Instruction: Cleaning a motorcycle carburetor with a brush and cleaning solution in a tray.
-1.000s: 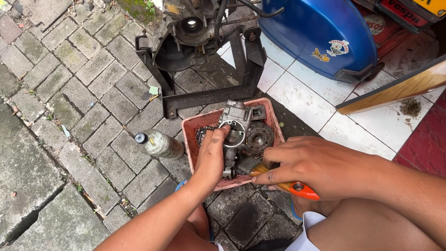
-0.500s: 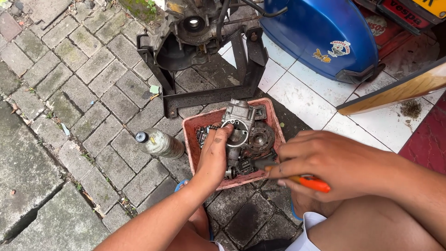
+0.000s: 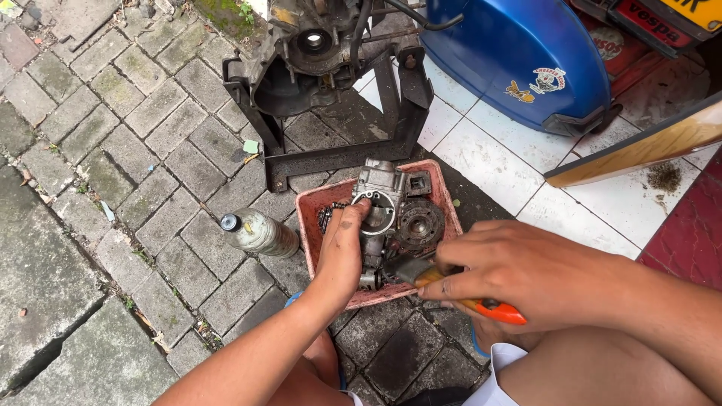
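My left hand (image 3: 342, 252) grips a grey metal carburettor body (image 3: 380, 199) and holds it upright in a faded red plastic tub (image 3: 307, 207). My right hand (image 3: 519, 271) is closed on a brush with an orange handle (image 3: 492, 308); its dark bristles (image 3: 402, 267) rest against the lower part of the carburettor. A dark round engine part (image 3: 420, 222) and other greasy pieces lie in the tub beside it.
A plastic bottle (image 3: 256, 231) lies on the paving stones left of the tub. Behind the tub an engine block (image 3: 308, 53) sits on a black steel stand (image 3: 338, 154). A blue scooter panel (image 3: 519, 60) and a wooden board (image 3: 639, 146) are at the right.
My right hand has worked the brush back and forth along the carburettor's lower side, out to the right and then back in. My left hand has kept its hold.
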